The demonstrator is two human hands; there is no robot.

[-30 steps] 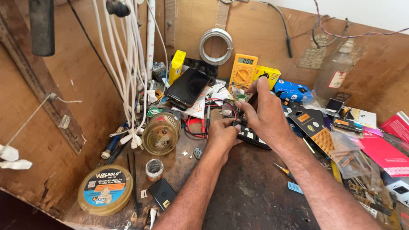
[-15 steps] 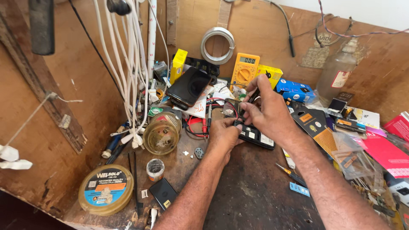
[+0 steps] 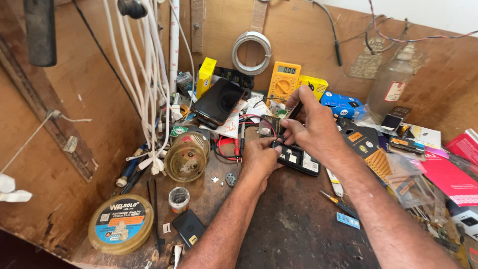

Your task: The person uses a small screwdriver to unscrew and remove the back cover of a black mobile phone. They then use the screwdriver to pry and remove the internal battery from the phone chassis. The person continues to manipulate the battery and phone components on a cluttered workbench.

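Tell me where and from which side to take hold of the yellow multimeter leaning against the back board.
Grip the yellow multimeter by its two long side edges near the top, above the grey display, probably coming from the front and above. It stands tilted against the wooden back board, so its back is shut off, and the right hand and the dark circuit board crowd its lower end.

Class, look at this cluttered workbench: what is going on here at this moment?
A person bends over a worn brown wooden workbench. The left hand steadies an opened black phone with its inner parts showing. The right hand holds a thin dark tool point-down over the phone's top end. A yellow multimeter leans against the back wall, and a round yellow tin of soldering paste lies at the near left.
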